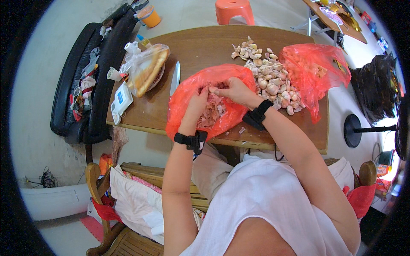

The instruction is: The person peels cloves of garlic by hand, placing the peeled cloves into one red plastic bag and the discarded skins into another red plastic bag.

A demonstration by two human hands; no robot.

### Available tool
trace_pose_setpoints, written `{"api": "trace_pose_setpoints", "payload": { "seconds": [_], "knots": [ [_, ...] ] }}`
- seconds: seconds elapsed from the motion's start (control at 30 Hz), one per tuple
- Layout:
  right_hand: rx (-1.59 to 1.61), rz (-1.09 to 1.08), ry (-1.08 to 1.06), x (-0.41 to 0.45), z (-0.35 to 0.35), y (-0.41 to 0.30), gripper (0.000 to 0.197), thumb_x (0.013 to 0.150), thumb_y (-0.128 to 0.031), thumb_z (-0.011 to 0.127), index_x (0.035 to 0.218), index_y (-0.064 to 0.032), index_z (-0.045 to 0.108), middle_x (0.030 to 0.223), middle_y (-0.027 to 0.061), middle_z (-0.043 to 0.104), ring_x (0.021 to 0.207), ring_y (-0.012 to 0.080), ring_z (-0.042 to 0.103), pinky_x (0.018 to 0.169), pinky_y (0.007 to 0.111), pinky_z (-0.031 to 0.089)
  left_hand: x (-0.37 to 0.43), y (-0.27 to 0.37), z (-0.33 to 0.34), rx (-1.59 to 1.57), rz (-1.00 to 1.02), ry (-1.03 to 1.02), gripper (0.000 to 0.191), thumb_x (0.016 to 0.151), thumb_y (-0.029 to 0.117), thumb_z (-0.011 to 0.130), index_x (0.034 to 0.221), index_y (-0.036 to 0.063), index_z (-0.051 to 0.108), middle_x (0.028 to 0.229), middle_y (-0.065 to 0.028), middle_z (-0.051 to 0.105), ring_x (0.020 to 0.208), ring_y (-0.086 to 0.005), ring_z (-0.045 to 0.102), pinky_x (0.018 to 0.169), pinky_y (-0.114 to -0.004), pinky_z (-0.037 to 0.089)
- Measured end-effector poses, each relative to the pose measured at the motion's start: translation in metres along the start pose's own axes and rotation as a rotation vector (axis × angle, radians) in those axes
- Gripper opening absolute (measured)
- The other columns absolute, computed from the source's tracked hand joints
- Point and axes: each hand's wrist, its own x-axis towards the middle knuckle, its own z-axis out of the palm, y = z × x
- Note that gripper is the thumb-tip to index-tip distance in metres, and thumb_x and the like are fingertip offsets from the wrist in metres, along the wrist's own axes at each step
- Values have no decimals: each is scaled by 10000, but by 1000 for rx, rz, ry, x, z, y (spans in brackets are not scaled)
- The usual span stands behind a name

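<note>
My left hand (199, 101) and my right hand (236, 92) meet over an open red plastic bag (187, 86) at the table's near edge. Between their fingertips is a small pale piece, seemingly a garlic clove (214, 90). Garlic skins (212, 110) lie in the bag beneath. To the right of the bag, unpeeled garlic cloves and bulbs (272, 84) are heaped on the wooden table (205, 44). A second red plastic bag (307, 73) at the right holds pale pieces, seen through its film. Each wrist wears a black strap with a device.
A knife (175, 78) lies left of the near bag. Farther left are a plastic-covered bowl (149, 72), a white packet (122, 97) and a paper roll (113, 74). A red stool (234, 11) stands beyond the table; a black sofa (107, 70) is to the left.
</note>
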Motion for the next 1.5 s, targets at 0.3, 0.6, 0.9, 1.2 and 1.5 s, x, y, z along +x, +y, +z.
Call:
{"api": "trace_pose_setpoints", "payload": {
  "seconds": [0.3,0.6,0.9,1.2,1.5],
  "knots": [
    [-207,-202,132,-1,-1,6,240,764,-147,648,952,-3,609,869,70,643,774,129,581,704,270,453,-17,29,-6,206,-179,38,402,843,340,520,1077,13,544,968,-95,608,870,-160,557,765,-272,424],
    [-327,-141,21,-6,-8,-6,208,739,-162,667,879,-12,632,778,97,644,709,139,588,659,285,459,-21,36,-13,-24,-135,-176,124,846,100,514,906,21,588,820,-4,575,726,-81,504,663,-212,420],
    [-321,-148,-147,-8,-13,-24,142,743,-123,660,825,-8,640,716,35,627,667,93,548,629,257,446,-19,26,-22,-120,-54,-384,153,872,85,456,951,-2,555,838,-26,593,754,-90,547,708,-226,451],
    [-333,-47,-165,-7,-13,-29,138,726,-111,681,799,-2,638,698,24,623,644,81,543,614,244,443,-20,15,-16,-8,31,-305,179,886,137,458,970,6,546,845,0,578,752,-81,529,683,-224,444],
    [-60,-34,-213,-9,-15,-22,142,738,-106,671,827,0,638,780,22,632,718,78,557,665,228,450,-35,29,-2,-206,-63,-183,197,878,156,463,969,4,548,827,-19,580,721,-80,523,642,-217,439]
  ]
}}
